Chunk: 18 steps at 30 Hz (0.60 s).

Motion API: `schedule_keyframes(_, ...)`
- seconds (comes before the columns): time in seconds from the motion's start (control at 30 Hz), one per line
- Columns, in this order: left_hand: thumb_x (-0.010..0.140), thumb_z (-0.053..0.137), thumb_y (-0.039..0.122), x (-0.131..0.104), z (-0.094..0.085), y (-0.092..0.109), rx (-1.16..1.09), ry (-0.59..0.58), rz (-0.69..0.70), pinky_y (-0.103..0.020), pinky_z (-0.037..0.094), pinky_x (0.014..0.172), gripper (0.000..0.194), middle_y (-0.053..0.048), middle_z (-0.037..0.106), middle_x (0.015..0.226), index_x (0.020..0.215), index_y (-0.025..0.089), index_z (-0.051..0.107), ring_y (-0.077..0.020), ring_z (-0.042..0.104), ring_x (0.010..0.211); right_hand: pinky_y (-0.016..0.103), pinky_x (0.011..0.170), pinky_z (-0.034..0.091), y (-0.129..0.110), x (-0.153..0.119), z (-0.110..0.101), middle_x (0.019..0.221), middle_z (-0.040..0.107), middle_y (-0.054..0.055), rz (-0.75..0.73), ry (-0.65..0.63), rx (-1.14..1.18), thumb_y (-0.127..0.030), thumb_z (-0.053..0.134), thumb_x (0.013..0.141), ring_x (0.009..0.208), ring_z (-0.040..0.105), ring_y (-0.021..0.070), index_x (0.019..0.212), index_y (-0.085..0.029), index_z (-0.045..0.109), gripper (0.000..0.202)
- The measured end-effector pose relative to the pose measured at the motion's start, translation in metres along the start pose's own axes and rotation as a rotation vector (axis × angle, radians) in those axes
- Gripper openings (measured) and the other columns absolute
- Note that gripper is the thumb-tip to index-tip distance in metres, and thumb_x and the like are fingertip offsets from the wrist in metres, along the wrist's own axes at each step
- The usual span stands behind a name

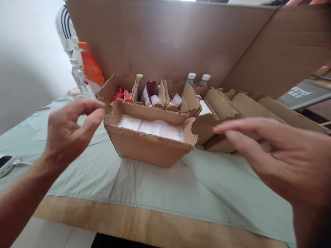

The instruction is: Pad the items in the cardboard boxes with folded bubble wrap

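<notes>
An open cardboard box (147,146) stands on the cloth in front of me, between my hands. Clear bubble wrap (152,128) lies inside it, around something I cannot make out. To the box's left, my left hand (74,127) has thumb and forefinger drawn together near its upper corner, gripping nothing visible. On the other side, my right hand (269,155) is likewise pinched, thumb against forefinger, with nothing seen between them. A gap shows between this hand and the box. The remaining fingers of both hands are mostly hidden.
Behind stands a row of cardboard bins (222,103), some holding red packets (121,95) and other packages. An orange bottle (89,65) is at left, before a tall cardboard panel (165,38). A white power strip (7,166) lies on the pale green cloth (155,186).
</notes>
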State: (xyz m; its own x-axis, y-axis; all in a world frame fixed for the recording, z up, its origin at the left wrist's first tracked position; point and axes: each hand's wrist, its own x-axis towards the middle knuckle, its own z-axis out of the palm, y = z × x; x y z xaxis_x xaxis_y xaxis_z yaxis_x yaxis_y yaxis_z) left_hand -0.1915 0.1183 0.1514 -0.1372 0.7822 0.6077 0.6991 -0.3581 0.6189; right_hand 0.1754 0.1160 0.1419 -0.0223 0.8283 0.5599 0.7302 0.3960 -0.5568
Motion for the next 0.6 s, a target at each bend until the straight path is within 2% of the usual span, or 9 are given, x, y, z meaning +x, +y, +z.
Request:
schedule_keyframes(0.03,0.094,0.062,0.048,-0.014,0.0,-0.01,-0.04,0.023,-0.049,-0.042,0.05,0.1,0.033,0.0,0.073,0.107,0.115,0.026,0.072,-0.025,0.067,0.101,0.044,0.091,0.06,0.004,-0.016,-0.002,0.117,0.076,0.009,0.008,-0.023,0.008,-0.05,0.069,0.092,0.117,0.07,0.0325,0.12,-0.027,0.072,0.037)
schedule_keyframes(0.1,0.089,0.067,0.054,-0.033,0.01,-0.03,-0.158,-0.088,-0.137,-0.045,0.053,0.101,0.048,-0.004,0.073,0.12,0.126,0.024,0.067,-0.028,0.068,0.109,0.05,0.097,0.058,0.007,-0.044,0.005,0.133,0.07,0.011,0.03,-0.118,0.025,-0.055,0.073,0.088,0.123,0.066,0.0352,0.134,-0.027,0.065,0.055)
schedule_keyframes(0.2,0.08,0.07,0.067,-0.04,0.039,-0.049,-0.325,-0.269,-0.224,-0.045,0.055,0.1,0.064,-0.012,0.072,0.127,0.122,0.019,0.066,-0.0341,0.068,0.118,0.055,0.104,0.053,0.0,-0.062,0.04,0.15,0.058,0.015,0.095,-0.245,0.142,-0.061,0.071,0.086,0.13,0.061,0.0357,0.15,-0.026,0.048,0.077)
schedule_keyframes(0.3,0.071,0.07,0.079,-0.033,0.066,-0.049,-0.431,-0.252,-0.275,-0.044,0.056,0.1,0.079,-0.016,0.073,0.126,0.118,0.016,0.065,-0.0374,0.066,0.122,0.056,0.113,0.046,-0.008,-0.058,0.08,0.152,0.055,0.018,0.146,-0.198,0.318,-0.062,0.063,0.092,0.136,0.055,0.0328,0.154,-0.023,0.041,0.076)
schedule_keyframes(0.37,0.07,0.066,0.084,-0.034,0.074,-0.043,-0.468,-0.221,-0.291,-0.044,0.056,0.1,0.084,-0.016,0.073,0.125,0.119,0.016,0.063,-0.0372,0.067,0.121,0.055,0.116,0.042,-0.011,-0.056,0.092,0.15,0.056,0.018,0.161,-0.137,0.377,-0.061,0.061,0.093,0.137,0.054,0.032,0.151,-0.021,0.042,0.073)
schedule_keyframes(0.47,0.069,0.068,0.084,-0.055,0.068,-0.033,-0.463,-0.206,-0.292,-0.045,0.056,0.098,0.083,-0.015,0.074,0.123,0.117,0.017,0.065,-0.0376,0.068,0.119,0.052,0.111,0.048,-0.018,-0.069,0.086,0.14,0.063,0.017,0.174,-0.115,0.408,-0.059,0.059,0.094,0.131,0.06,0.0316,0.144,-0.021,0.049,0.064)
schedule_keyframes(0.53,0.067,0.072,0.083,-0.076,0.051,-0.028,-0.43,-0.185,-0.299,-0.045,0.058,0.096,0.08,-0.014,0.075,0.119,0.115,0.018,0.066,-0.0382,0.068,0.116,0.049,0.103,0.054,-0.029,-0.082,0.073,0.128,0.069,0.016,0.165,-0.122,0.387,-0.059,0.058,0.094,0.124,0.064,0.032,0.135,-0.021,0.055,0.056)
schedule_keyframes(0.6,0.07,0.071,0.082,-0.092,0.026,-0.023,-0.376,-0.161,-0.298,-0.046,0.059,0.094,0.078,-0.013,0.076,0.113,0.114,0.018,0.067,-0.0383,0.069,0.114,0.047,0.095,0.058,-0.046,-0.088,0.059,0.117,0.072,0.014,0.129,-0.111,0.314,-0.061,0.057,0.095,0.117,0.067,0.0324,0.127,-0.022,0.061,0.051)
